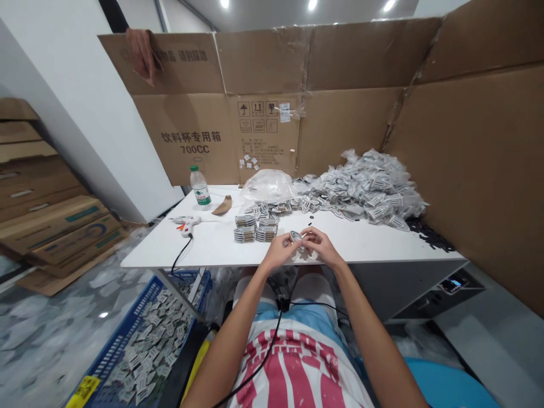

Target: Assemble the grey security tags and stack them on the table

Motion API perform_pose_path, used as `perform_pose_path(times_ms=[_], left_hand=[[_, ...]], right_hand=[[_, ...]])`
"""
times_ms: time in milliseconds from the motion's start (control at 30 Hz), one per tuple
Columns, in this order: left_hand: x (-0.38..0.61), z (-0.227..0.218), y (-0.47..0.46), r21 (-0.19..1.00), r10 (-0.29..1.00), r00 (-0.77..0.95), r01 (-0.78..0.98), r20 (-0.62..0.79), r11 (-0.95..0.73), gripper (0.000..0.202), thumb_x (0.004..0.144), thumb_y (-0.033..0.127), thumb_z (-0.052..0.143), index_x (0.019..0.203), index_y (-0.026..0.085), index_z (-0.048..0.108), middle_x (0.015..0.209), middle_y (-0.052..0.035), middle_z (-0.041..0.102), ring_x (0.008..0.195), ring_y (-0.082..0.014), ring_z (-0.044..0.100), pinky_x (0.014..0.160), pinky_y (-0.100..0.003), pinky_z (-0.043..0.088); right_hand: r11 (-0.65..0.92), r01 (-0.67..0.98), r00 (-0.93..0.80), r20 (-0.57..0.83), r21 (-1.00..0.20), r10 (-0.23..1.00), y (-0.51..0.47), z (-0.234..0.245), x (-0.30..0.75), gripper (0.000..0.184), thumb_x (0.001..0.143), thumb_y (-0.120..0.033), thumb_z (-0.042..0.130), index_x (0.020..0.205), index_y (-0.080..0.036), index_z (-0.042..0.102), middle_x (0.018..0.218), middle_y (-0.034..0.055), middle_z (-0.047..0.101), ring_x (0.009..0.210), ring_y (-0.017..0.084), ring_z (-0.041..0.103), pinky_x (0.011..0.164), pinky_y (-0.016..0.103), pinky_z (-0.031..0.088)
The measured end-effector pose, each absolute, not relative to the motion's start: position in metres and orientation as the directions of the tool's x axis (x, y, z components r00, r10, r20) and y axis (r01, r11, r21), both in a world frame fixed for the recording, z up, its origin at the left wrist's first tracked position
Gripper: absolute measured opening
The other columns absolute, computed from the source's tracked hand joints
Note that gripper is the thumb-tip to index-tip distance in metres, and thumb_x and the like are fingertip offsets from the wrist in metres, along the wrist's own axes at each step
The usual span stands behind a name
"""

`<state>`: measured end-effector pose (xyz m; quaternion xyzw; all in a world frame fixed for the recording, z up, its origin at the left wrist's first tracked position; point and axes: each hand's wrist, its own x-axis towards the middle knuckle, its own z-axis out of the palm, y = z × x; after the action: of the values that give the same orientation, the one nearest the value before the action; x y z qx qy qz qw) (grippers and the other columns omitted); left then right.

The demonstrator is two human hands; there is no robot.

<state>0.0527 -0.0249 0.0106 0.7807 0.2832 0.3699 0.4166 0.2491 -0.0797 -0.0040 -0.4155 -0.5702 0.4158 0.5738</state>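
Observation:
Near the table's front edge, my left hand (279, 251) and my right hand (319, 246) meet around one small grey-and-white oval piece (296, 236). Fingers of both hands are closed on it, and its lower part is hidden behind them. Just left of my hands stand neat stacks of similar flat pieces (255, 229) with striped edges. Behind these stacks, loose pieces (306, 203) lie in a row. To the right rises a large heap of pieces in clear plastic wrapping (369, 187).
A hot glue gun (187, 225) with a cord, a water bottle (200, 187) and a brown curved scrap (222, 205) occupy the table's left side. Black parts (431, 235) lie at the right. Cardboard walls (352, 124) enclose the back. A blue crate (140, 317) of pieces sits below left.

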Motion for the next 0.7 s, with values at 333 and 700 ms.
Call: perform_pose_path(times_ms=[333,700], left_hand=[[0.054,0.01,-0.023,0.86,0.783,0.535,0.186,0.318,-0.476,0.033,0.093,0.044,0.062,0.076,0.017,0.066,0.072,0.0011,0.06,0.072,-0.0155,0.052,0.069,-0.028,0.037],[0.056,0.012,-0.027,0.863,0.862,0.383,0.245,0.332,-0.441,0.036,0.094,0.053,0.061,0.082,0.02,0.064,0.07,0.0018,0.059,0.069,-0.016,0.052,0.069,-0.028,0.037]], right_hand=[[0.408,0.234,0.043,0.428,-0.883,0.903,-0.078,-0.007,0.248,0.03,0.09,-0.05,0.077,0.104,-0.023,0.077,0.088,0.0027,0.07,0.075,0.019,0.061,0.069,0.032,0.048],[0.384,0.411,0.096,0.459,-0.826,0.883,-0.091,-0.009,0.248,0.026,0.086,-0.046,0.082,0.098,-0.024,0.076,0.1,0.0045,0.076,0.084,0.022,0.067,0.08,0.036,0.054]])
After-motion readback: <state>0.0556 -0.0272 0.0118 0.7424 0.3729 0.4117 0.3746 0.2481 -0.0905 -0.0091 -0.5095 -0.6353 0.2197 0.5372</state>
